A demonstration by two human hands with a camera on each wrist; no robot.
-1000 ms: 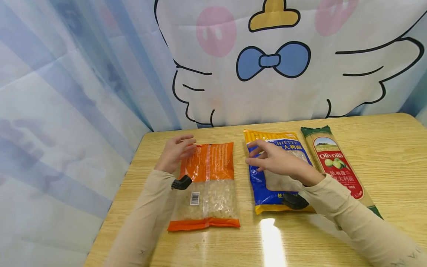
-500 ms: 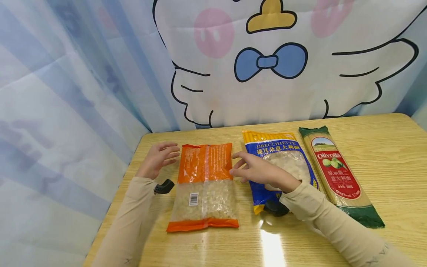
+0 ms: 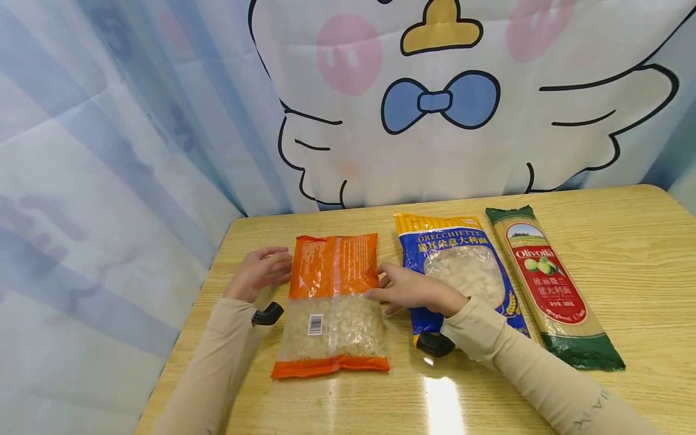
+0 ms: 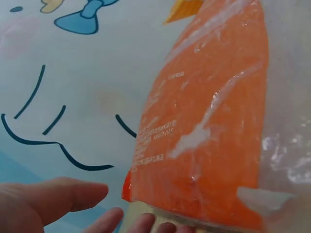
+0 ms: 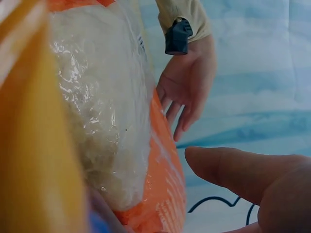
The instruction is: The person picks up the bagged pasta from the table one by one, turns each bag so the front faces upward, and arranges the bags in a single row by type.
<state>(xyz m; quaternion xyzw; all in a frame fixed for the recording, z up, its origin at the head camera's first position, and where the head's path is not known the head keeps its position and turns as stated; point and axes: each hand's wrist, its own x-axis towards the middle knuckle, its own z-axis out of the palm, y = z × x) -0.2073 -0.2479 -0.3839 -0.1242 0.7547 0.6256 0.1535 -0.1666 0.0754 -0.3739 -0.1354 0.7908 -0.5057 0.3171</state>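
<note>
An orange and clear plastic bag of pale pasta pieces [image 3: 356, 323], its barcode side up, lies on the table between both hands in the head view. My left hand [image 3: 260, 275] is at its upper left edge, fingers extended toward the orange part. In the left wrist view the fingertips [image 4: 109, 221] are low beside the bag's corner. My right hand [image 3: 410, 287] reaches to the bag's right edge, thumb over the border and the other fingers beside it. The right wrist view shows the thumb [image 5: 228, 170] stretched out over the bag's orange end [image 5: 160, 194].
Partly under the right wrist lies a blue and yellow orecchiette bag [image 3: 467, 272]. Farther right is a long spaghetti pack [image 3: 554, 284] with green ends and a red label. A printed curtain [image 3: 435, 157] hangs behind the wooden table [image 3: 380, 405] and along its left side.
Both hands have moved: the left went left off the orange bag, then down beside it; the right moved left from above the orecchiette bag to the orange bag's right edge. The bags stay put.
</note>
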